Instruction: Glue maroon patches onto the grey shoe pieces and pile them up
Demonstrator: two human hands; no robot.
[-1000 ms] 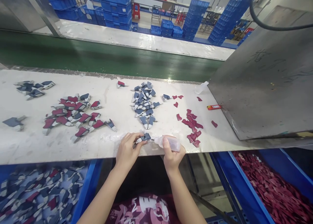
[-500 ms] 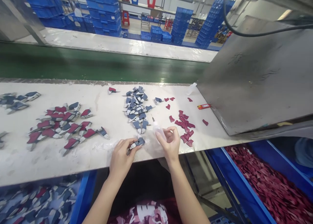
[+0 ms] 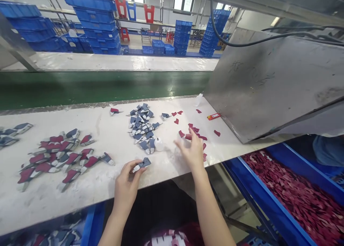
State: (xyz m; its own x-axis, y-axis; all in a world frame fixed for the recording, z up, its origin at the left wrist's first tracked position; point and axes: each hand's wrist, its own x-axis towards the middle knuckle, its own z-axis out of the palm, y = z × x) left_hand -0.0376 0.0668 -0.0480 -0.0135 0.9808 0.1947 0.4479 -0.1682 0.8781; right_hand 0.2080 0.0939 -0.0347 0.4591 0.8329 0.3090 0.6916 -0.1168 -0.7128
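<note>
Crimson pieces (image 3: 298,199) fill a blue bin (image 3: 258,185) below the desk (image 3: 161,171) at right. At the desk's near edge, a worker's left grip (image 3: 125,185) pinches 1 navy-and-white part (image 3: 145,162) between thumb and fingers. The part looks light and stiff, probably smooth enough to turn if held loosely; its pale end, where the fingers sit, offers a firm hold that leaves the navy end exposed.

The right grip (image 3: 195,153) is open, nothing visible in it, above loose crimson cutouts (image 3: 217,133); whether a fingertip touches 1 cannot be told. Thin and flat, they look light and perhaps slightly flexible, best lifted by opposite edges. Beside a navy pile (image 3: 144,145) is a whitish bottle (image 3: 159,145), blurred, its walls likely soft and suited to gentle pressure around the body. A red-faced cluster (image 3: 72,157) lies to the left; beyond run a green belt (image 3: 107,86) and stacked blue crates (image 3: 103,34).
</note>
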